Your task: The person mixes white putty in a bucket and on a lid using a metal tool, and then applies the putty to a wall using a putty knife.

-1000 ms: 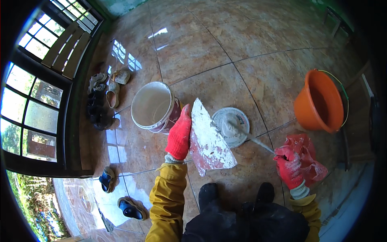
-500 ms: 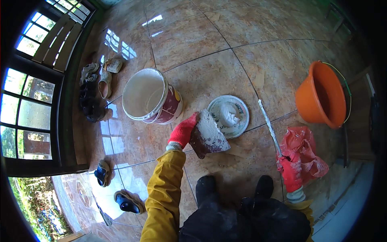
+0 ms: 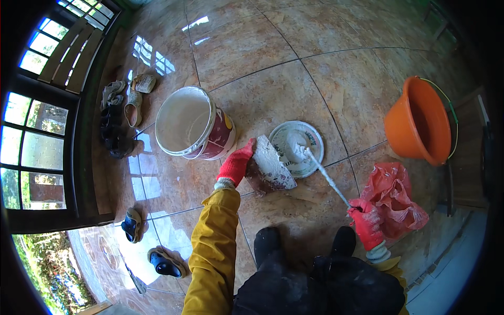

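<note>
My left hand (image 3: 236, 165), in a red glove, is closed on the edge of a maroon curved plate (image 3: 273, 169) smeared with white paste. Close to its right lies a round white bucket lid (image 3: 287, 167) on the floor, bearing a mound of white paste (image 3: 297, 146). My right hand (image 3: 367, 220), gloved in red too, grips the near end of a paste-coated stick (image 3: 329, 181). The stick's far end meets the mound on the lid. Whether the plate touches the lid's rim I cannot tell.
A white-and-maroon bucket (image 3: 219, 134) stands left of the lid. An orange bucket (image 3: 420, 123) tilts at the right, with a crumpled red plastic bag (image 3: 396, 197) below it. Shoes (image 3: 134, 109) line the left wall; two dark clogs (image 3: 167, 263) lie lower left.
My right hand has moved a little left, swinging the stick's far end from beside the lid onto the paste mound. The plate in my left hand has shifted slightly.
</note>
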{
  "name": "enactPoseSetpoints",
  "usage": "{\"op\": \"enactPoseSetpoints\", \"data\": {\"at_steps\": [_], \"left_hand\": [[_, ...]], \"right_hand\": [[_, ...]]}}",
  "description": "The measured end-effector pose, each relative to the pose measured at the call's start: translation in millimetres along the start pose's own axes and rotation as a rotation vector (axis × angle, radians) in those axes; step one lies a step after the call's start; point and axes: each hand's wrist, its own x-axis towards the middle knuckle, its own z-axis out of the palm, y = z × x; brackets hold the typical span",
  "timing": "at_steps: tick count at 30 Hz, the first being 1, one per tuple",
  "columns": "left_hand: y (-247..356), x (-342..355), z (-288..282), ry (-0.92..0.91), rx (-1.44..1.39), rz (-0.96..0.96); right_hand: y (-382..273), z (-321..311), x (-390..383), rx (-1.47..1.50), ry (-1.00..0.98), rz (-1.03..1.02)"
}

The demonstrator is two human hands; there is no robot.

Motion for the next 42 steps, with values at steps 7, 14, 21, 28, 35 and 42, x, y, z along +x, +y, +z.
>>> {"op": "enactPoseSetpoints", "data": {"at_steps": [7, 14, 21, 28, 35, 42], "left_hand": [[9.7, -16.4, 2.9, 0.211, 0.111, 0.236], [24.8, -41.4, 15.1, 0.396, 0.123, 0.181], [40.7, -48.1, 23.6, 0.417, 0.366, 0.078], [18.4, -40.6, 23.3, 0.465, 0.354, 0.134], [-5.2, -12.4, 17.8, 0.255, 0.108, 0.188], [-11.9, 0.8, 13.0, 0.297, 0.551, 0.257]], "right_hand": [[-13.3, 22.6, -3.5, -0.170, -0.016, -0.148], [-40.8, 36.5, -8.4, -0.290, -0.076, -0.310], [-55.4, 49.1, -4.0, -0.341, -0.059, -0.435], [-75.4, 54.4, -9.3, -0.096, -0.141, -0.150], [-64.5, 39.5, -13.5, 0.166, -0.126, 0.074], [-61.5, 39.2, -14.2, 0.195, -0.135, 0.162]]}}
